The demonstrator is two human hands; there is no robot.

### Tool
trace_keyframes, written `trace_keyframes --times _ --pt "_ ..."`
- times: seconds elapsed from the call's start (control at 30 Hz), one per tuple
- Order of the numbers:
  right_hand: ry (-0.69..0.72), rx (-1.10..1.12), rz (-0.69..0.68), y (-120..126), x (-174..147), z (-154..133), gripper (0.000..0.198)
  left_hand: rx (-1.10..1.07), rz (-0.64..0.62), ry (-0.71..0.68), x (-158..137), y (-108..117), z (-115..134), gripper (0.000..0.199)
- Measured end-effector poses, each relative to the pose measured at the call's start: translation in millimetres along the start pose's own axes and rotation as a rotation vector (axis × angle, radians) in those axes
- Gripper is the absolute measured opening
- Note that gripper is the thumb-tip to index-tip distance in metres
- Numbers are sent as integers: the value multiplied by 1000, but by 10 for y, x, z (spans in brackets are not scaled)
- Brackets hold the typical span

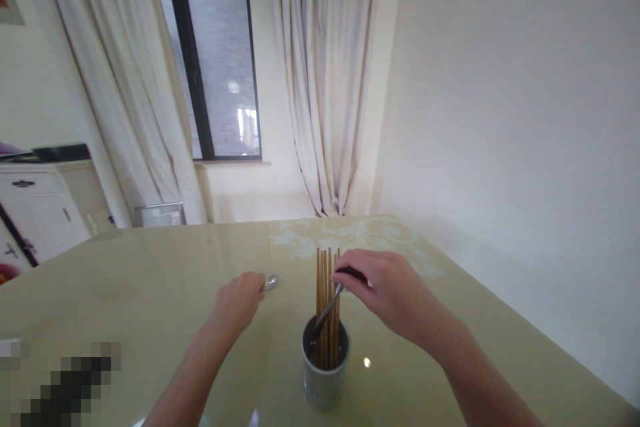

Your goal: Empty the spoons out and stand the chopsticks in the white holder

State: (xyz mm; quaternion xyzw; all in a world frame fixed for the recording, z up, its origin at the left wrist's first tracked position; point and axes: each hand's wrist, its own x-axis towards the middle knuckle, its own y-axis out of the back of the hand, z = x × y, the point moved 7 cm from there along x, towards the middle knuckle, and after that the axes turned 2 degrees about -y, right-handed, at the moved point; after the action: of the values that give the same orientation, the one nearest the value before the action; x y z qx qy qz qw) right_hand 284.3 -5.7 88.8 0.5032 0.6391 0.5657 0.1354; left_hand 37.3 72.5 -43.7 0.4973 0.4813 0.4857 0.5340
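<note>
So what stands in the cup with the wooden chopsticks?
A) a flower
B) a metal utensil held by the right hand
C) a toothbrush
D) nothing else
B: the right hand holds a metal utensil slanting down into the cup among the chopsticks.

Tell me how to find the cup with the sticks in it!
Look at the shiny yellowish table. Near its front edge, between the two hands, stands a small speckled cup. It alone holds tall wooden chopsticks standing upright.
</note>
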Motion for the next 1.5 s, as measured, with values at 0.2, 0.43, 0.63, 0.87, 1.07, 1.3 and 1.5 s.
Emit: trace_keyframes --times 0.2,0.43,0.63,0.87,1.07,1.3,1.5 --pt "18 -38 -149 -227 6 -60 11 21 -54 43 56 -184 -142 15" --pt "18 -47 -211 -411 46 -110 8 11 -69 52 115 -329 -224 14" --pt "38 -121 -217 -560 81 -141 11 -8 -57 66 154 -381 -251 16" --pt "64 -154 -192 -615 92 -136 16 -44 -25 78 132 -386 -221 21" --pt "38 -28 -39 -410 82 -63 12 -119 48 73 112 -137 -202 18" --pt "-42 298 270 -54 24 -16 29 -858 310 -346 -282 783 209 25" --pt "-17 537 374 116 -100 -112 21 -949 354 -564 -792 1130 780 14"
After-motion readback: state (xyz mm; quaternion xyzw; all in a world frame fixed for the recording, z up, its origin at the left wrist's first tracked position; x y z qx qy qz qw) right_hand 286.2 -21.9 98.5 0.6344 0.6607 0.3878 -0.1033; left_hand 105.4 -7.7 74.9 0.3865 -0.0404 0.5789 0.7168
